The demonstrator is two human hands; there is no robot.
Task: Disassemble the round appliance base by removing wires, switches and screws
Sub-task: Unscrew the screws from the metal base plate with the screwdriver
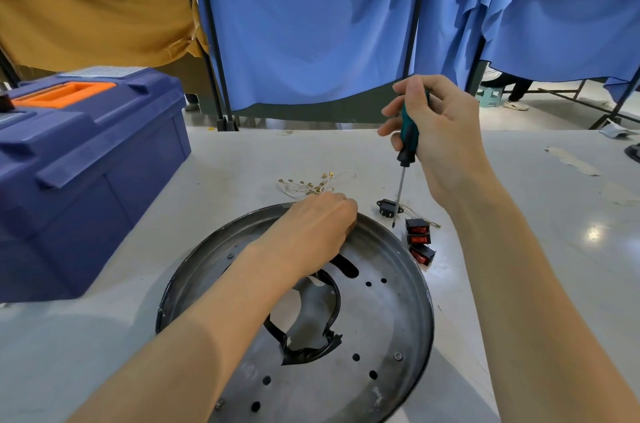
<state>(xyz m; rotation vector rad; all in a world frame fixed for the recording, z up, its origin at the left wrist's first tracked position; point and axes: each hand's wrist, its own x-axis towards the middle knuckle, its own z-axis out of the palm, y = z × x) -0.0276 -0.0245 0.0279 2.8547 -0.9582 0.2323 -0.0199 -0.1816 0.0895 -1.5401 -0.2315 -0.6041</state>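
The round metal base (388,311) lies flat on the table in front of me, with holes, a few screws and a black broken plastic ring in its middle. My left hand (311,232) rests on its far rim, fingers curled over the edge; what they hold is hidden. My right hand (436,124) grips a green-and-black screwdriver (406,152) upright above the table, its tip hanging just beyond the rim. Three red rocker switches (420,239), a black socket (388,207) and a bundle of pale wires (313,184) lie loose beyond the base.
A blue toolbox (79,166) with an orange handle stands at the left on the white table (554,214). Blue and tan curtains on black stands hang behind the table's far edge. A dark object sits at the far right edge.
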